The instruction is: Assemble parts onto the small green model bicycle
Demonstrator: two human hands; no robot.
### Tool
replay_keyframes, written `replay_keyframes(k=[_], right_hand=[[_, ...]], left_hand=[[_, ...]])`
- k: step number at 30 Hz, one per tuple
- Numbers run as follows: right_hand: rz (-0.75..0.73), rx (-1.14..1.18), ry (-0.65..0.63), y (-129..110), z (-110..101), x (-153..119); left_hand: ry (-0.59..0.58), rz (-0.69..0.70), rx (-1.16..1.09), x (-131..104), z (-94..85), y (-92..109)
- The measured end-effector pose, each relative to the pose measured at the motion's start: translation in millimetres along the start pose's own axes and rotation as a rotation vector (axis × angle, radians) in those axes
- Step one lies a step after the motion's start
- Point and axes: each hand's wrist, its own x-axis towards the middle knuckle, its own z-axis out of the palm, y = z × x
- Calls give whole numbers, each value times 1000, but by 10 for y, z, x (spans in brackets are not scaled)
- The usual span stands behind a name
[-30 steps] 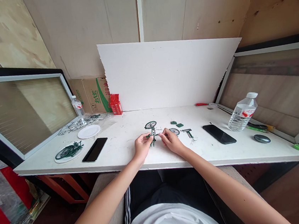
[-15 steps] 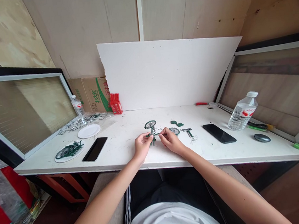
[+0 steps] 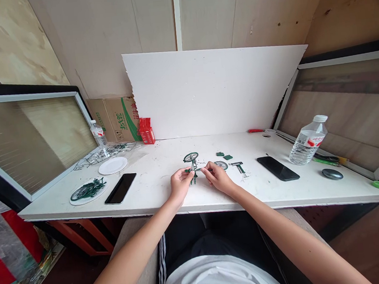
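At the middle of the white table (image 3: pixel 168 198), a small dark green model bicycle (image 3: pixel 193 164) with one spoked wheel at its far end is held between my hands. My left hand (image 3: pixel 181 182) pinches its left side between thumb and fingers. From the right, my right hand (image 3: pixel 216 177) is closed on a thin green part reaching out from the frame; its exact shape is partly hidden by the fingertips. Just beyond my right hand lies a loose spoked wheel (image 3: pixel 221 165). Right of it are a green T-shaped part (image 3: pixel 239 168) and small green blocks (image 3: pixel 227 157).
A plate of green bicycle parts (image 3: pixel 88 191), an upper white plate (image 3: pixel 112 165) and a phone (image 3: pixel 120 188) lie left. Another phone (image 3: pixel 278 168), a water bottle (image 3: pixel 308 140) and a mouse (image 3: pixel 332 174) are right. A white board (image 3: pixel 218 89) stands behind.
Both hands keep their hold on the model bicycle in almost the same place. The right fingers have shifted very slightly; the view has moved a touch.
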Motion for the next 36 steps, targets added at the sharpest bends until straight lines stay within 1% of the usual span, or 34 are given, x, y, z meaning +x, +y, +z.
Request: replay_keyframes(k=[7,10,17,22,28,36], right_hand=[[13,-37,0,-10,-2,4],[11,-35,-14,1,3,6],[-45,23,-16,26,12,9],[-25,43,-34,25,9,2],[-19,20,-13,-3,-15,7],[8,3,9,2,6,0]], left_hand=[[-14,9,19,17,-9,-33],[-13,8,12,6,0,-14],[-1,-8,-12,-28,25,50],[6,-3,-22,-32,26,66],[2,-12,7,-33,13,55],[-8,-8,29,-12,-2,18]])
